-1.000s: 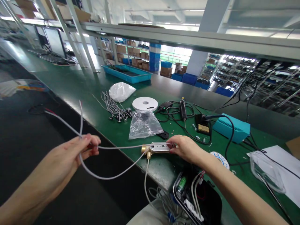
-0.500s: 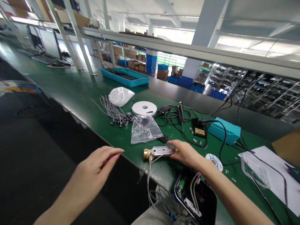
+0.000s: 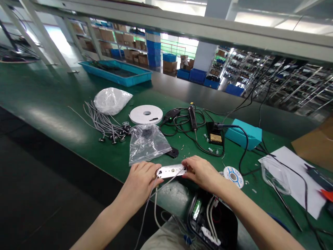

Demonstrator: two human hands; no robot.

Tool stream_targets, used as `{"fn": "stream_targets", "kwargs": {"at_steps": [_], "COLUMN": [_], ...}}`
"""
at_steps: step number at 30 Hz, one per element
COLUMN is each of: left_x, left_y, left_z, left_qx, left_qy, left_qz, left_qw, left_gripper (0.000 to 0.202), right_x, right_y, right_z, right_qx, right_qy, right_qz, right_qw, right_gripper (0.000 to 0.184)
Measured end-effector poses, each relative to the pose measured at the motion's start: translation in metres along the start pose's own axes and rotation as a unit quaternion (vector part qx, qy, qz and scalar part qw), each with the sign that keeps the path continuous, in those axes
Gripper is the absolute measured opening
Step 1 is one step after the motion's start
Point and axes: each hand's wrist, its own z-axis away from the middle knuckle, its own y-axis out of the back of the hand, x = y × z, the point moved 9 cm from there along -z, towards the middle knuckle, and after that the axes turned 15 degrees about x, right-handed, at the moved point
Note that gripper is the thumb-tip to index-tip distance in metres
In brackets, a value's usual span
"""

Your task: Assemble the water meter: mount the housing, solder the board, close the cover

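Observation:
Between my two hands a brass pipe fitting with a silver metal plate point(image 3: 171, 171) lies level over the bench's front edge. My left hand point(image 3: 143, 178) grips its left end, covering the brass there. At the other end, the fingers of my right hand point(image 3: 199, 171) are closed round it. Grey cables point(image 3: 156, 203) run from the fitting down toward my lap. Below my right forearm sits an open black housing point(image 3: 229, 222) with a green cylinder point(image 3: 197, 209) and pale wires inside. A clear zip bag point(image 3: 148, 144) lies just beyond my hands, partly over a black part point(image 3: 173, 152).
Behind are a white tape roll point(image 3: 146, 114), a bundle of grey-wired parts point(image 3: 104, 121) and a white bag point(image 3: 111, 100). An electric screwdriver point(image 3: 192, 118), teal soldering station point(image 3: 243, 133) and solder spool point(image 3: 233, 177) stand rightward. A blue tray point(image 3: 127, 81) is at the back.
My left hand has moved right and taken hold of the fitting's left end; before, it hung apart from it. The right hand stays on the other end. The view has shifted right and down.

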Motion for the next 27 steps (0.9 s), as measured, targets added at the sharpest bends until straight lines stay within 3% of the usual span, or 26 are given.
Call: {"fn": "stream_targets", "kwargs": {"at_steps": [9,14,19,22,27], "left_x": [0.003,0.021,0.022,0.021,0.01], "left_y": [0.004,-0.004,-0.013,-0.012,-0.016], "left_z": [-0.003,-0.001,0.003,0.006,0.013], "left_qx": [0.009,0.01,0.017,0.038,0.072], "left_qy": [-0.012,-0.017,0.001,-0.008,-0.049], "left_qz": [0.006,0.013,0.029,0.033,0.015], "left_qw": [1.0,1.0,0.999,0.999,0.996], "left_gripper": [0.023,0.02,0.028,0.027,0.022], "right_x": [-0.004,0.002,0.011,0.026,0.074], "right_y": [0.001,0.008,0.022,0.035,0.055], "right_z": [-0.002,0.01,0.012,-0.018,-0.1], "right_qx": [-0.034,-0.056,-0.09,-0.071,0.071], "right_qy": [0.009,-0.002,-0.016,-0.061,-0.166], "right_qz": [0.031,0.045,0.006,-0.027,0.061], "right_qw": [0.999,0.997,0.996,0.995,0.982], "right_gripper": [0.026,0.021,0.031,0.026,0.025]}}
